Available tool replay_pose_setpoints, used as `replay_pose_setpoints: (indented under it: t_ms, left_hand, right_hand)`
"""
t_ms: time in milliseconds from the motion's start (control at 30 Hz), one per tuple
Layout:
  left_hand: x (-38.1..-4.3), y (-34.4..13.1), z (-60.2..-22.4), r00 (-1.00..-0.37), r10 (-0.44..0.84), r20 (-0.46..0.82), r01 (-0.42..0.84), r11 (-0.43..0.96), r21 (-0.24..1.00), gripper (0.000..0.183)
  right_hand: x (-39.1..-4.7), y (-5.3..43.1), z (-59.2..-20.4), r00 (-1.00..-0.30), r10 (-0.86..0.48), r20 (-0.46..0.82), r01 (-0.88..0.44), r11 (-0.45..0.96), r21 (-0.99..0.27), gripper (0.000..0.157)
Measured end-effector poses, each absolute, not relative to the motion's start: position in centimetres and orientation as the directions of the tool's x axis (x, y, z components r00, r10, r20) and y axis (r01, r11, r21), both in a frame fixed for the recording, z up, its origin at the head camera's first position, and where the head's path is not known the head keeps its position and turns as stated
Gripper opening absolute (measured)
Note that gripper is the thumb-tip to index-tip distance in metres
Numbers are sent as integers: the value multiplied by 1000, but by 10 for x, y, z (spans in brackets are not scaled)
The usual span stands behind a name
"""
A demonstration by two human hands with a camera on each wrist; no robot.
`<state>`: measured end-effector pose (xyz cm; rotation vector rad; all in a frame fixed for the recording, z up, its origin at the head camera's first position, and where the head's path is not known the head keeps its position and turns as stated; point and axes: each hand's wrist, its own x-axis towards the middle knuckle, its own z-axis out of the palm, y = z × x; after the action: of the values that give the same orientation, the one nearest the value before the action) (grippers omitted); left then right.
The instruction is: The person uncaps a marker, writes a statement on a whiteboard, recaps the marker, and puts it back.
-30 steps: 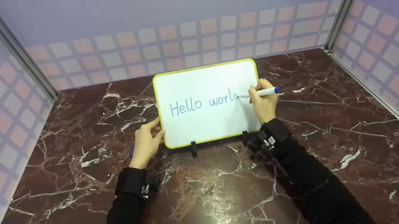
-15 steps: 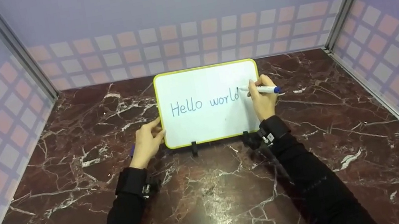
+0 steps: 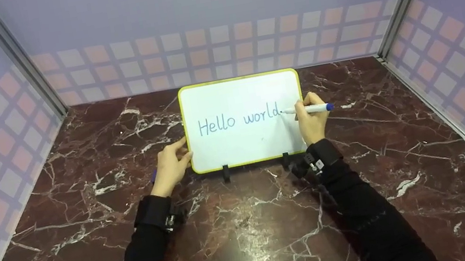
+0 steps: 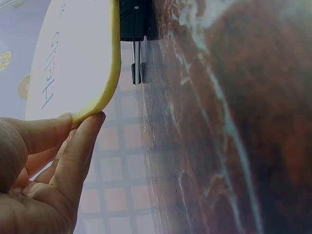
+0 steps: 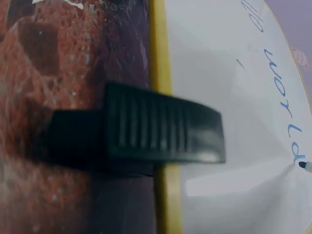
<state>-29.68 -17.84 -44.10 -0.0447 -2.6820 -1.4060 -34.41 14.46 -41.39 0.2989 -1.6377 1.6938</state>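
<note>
A small whiteboard (image 3: 246, 144) with a yellow frame leans upright on a stand, "Hello world" written across it in blue. My left hand (image 3: 169, 164) pinches its left edge low down; the left wrist view has thumb and fingers (image 4: 80, 151) on either side of the yellow rim near a corner. At the board's right edge, my right hand (image 3: 312, 119) grips a white marker (image 3: 316, 108) with a blue end. The marker's dark tip (image 5: 302, 165) is at the end of the "d", touching or very near the surface. In the right wrist view the right hand is out of sight.
Two black stand clips (image 3: 226, 173) hold the board's lower edge. A bluish-purple thing (image 3: 153, 176) sits mostly hidden behind the left hand. The dark red marble tabletop (image 3: 240, 233) ends at checkered walls (image 3: 219, 52) on three sides.
The "d" has gained its upright stroke. My right hand with the marker has gone up, then back down and slightly right. The left hand stays where it was on the board.
</note>
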Motion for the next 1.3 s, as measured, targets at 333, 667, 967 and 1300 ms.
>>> replay_pose_setpoints:
  t_ms: [333,667,967,1300]
  left_hand:
    - [-295,-178,-442,-992,-22,123,88,570,817,50]
    - [-295,-177,-441,-994,-13,108,81,570,818,51]
    - [-294,-178,-440,-993,-27,119,83,562,823,50]
    - [-295,-177,-440,-994,-23,111,79,563,822,51]
  right_hand:
    - [-350,153,-410,-702,380,602,-618,94,-781,34]
    - [-353,152,-408,-705,371,605,-612,113,-783,34]
    - [-348,150,-411,-698,362,618,-610,152,-778,36]
    - [-342,151,-412,-687,372,624,-619,150,-771,34]
